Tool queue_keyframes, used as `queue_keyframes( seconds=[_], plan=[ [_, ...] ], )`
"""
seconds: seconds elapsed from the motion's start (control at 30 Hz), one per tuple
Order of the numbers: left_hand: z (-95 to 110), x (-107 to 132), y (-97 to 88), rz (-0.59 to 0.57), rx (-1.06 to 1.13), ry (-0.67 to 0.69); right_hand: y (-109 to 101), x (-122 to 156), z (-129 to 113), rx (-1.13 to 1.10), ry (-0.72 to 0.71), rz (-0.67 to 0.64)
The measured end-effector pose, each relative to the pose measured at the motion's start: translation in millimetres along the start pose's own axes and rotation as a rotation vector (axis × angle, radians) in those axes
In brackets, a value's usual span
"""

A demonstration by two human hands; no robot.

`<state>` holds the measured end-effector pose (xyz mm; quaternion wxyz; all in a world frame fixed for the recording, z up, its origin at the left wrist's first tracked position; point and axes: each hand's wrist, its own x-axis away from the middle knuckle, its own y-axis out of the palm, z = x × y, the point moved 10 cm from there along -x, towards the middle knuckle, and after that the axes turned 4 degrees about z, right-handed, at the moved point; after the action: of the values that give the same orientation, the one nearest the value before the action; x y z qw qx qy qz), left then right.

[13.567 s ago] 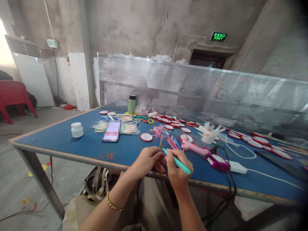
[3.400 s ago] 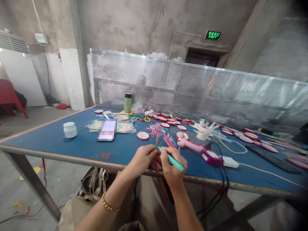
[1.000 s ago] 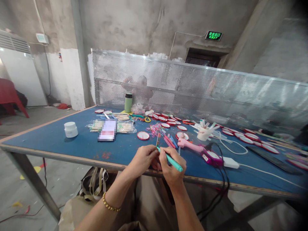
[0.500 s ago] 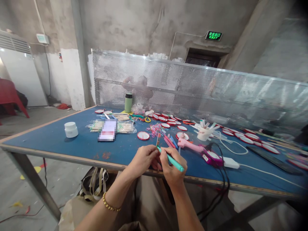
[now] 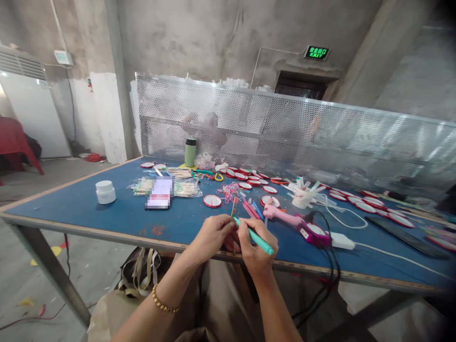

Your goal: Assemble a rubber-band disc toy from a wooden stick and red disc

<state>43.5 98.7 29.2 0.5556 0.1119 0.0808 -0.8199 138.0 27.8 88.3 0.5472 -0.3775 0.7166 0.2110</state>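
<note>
At the table's front edge, my right hand [image 5: 257,259] is closed round a teal marker pen [image 5: 262,244], its tip end pointing toward my left hand [image 5: 213,235]. The left fingers pinch a narrow strip with a reddish-orange top [image 5: 234,207], which stands up above them; its lower part is hidden. Pen tip and strip meet or nearly meet; contact cannot be made out. Just beyond lie a round white disc with a red rim [image 5: 213,201], a tangle of pink and coloured cords [image 5: 231,191] and pink and blue pens [image 5: 251,209].
Right of my hands lie a pink-handled tool with a purple body [image 5: 315,233], its cables and a white cup of sticks [image 5: 301,198]. A white jar [image 5: 106,192], a phone [image 5: 159,192] and a green bottle [image 5: 190,153] stand or lie leftward. A perforated metal screen [image 5: 249,123] borders the back.
Both hands stay almost in place. The marker pen and right hand have shifted very slightly to the right.
</note>
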Motion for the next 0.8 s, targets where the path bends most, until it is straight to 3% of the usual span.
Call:
queue_keyframes(
  seconds=[0.8],
  plan=[
    [-0.4, -0.5, -0.5, 0.002, 0.017, -0.002, 0.1, 0.4, -1.4, 0.017, -0.015, -0.001]
  ],
)
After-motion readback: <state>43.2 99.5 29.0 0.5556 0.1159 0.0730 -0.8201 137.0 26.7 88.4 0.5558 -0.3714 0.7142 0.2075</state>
